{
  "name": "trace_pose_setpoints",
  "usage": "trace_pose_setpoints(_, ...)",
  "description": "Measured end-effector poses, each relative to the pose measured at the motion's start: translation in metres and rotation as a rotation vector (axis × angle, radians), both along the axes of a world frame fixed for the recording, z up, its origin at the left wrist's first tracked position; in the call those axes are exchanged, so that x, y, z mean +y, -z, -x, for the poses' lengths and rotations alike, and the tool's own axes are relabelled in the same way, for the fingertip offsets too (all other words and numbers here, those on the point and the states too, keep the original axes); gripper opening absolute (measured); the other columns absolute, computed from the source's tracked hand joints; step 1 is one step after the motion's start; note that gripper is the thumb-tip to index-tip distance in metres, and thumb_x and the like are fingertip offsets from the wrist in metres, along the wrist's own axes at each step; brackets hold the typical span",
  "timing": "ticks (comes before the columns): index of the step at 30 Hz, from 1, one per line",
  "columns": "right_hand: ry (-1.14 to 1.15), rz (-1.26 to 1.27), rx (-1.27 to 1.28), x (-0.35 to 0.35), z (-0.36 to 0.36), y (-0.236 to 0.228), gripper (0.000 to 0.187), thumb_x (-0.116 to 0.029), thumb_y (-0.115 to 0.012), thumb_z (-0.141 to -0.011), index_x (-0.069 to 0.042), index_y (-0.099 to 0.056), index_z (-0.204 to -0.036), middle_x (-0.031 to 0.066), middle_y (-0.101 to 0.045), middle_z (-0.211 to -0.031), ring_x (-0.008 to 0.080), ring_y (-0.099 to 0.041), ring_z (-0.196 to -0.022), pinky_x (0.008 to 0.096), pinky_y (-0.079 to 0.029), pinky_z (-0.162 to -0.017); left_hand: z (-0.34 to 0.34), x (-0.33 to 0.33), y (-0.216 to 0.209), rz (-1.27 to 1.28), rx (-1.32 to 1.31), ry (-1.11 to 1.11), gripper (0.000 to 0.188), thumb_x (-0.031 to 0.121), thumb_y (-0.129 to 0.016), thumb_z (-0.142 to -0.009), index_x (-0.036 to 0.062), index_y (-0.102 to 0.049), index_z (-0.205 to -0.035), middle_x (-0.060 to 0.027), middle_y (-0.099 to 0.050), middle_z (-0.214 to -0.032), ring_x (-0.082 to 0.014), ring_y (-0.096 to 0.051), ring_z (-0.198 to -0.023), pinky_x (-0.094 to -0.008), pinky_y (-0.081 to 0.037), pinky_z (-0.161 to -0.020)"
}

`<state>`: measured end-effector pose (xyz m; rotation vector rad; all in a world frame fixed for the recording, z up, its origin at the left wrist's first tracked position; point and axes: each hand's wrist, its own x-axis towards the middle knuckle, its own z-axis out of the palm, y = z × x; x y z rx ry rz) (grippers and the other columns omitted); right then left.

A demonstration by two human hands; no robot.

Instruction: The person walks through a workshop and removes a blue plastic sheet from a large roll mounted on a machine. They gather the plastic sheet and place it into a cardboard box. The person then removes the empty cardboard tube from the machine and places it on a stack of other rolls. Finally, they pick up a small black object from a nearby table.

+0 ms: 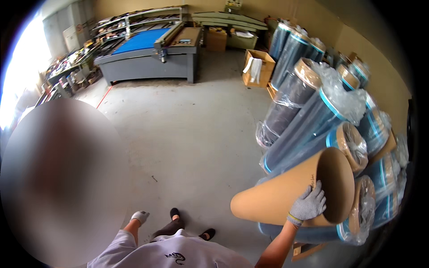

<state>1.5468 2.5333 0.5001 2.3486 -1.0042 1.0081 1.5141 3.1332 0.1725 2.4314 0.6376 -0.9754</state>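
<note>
A large, wide brown cardboard tube (277, 190) leans over wrapped rolls at the right, its open mouth toward the right. My right hand (308, 205), in a grey knit glove with a yellow-edged cuff, holds the tube at its rim. The thumb lies on the outer wall and the fingers reach over the opening. My left hand (140, 217), gloved in grey too, hangs low beside my body, away from the tube. Its fingers look loosely curled, with nothing visible in them.
Plastic-wrapped rolls (308, 120) with blue bands lean in rows at the right; a wooden pallet (308, 251) shows beneath. A cardboard box (259, 69) stands behind. Farther back are a flatbed cutting machine (147, 67) and shelves (109, 27). A blurred patch hides the left foreground.
</note>
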Motion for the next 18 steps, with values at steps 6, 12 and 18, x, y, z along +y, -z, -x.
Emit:
trace_pose_setpoints(6,-0.017,0.014,0.139,0.017,-0.016,0.007,0.046,-0.028,-0.056,-0.088,-0.013,-0.052,-0.131,0.0110,-0.051,-0.129,0.0272,-0.052,-0.104,0.0407,-0.040,-0.087,0.057,0.013,-0.012,0.089,-0.092,-0.110,0.050,0.047,-0.050,-0.090,0.0090,-0.065,-0.119,-0.0147,-0.064,-0.120,-0.0336,-0.058,-0.113,-0.0403,-0.045,-0.096)
trace_pose_setpoints(12,0.032,0.025,0.177,0.009,-0.040,0.020,0.046,-0.026,-0.062,-0.085,-0.012,-0.055,-0.127,0.0101,-0.036,-0.148,0.0278,-0.042,-0.127,0.0422,-0.034,-0.104,0.150,0.125,0.040,0.151,-0.136,-0.492,0.051,0.046,-0.051,-0.089,0.0057,-0.064,-0.118,-0.0208,-0.064,-0.115,-0.0362,-0.059,-0.111,-0.0409,-0.046,-0.094)
trace_pose_setpoints(18,0.059,-0.139,0.238,0.098,-0.082,0.067,0.045,-0.029,-0.065,-0.083,-0.009,-0.057,-0.122,0.0103,-0.038,-0.146,0.0305,-0.040,-0.130,0.0454,-0.036,-0.102,0.319,0.244,0.118,0.050,0.023,-0.512,0.052,0.043,-0.047,-0.090,-0.0010,-0.064,-0.113,-0.0235,-0.059,-0.122,-0.0384,-0.055,-0.116,-0.0407,-0.044,-0.098)
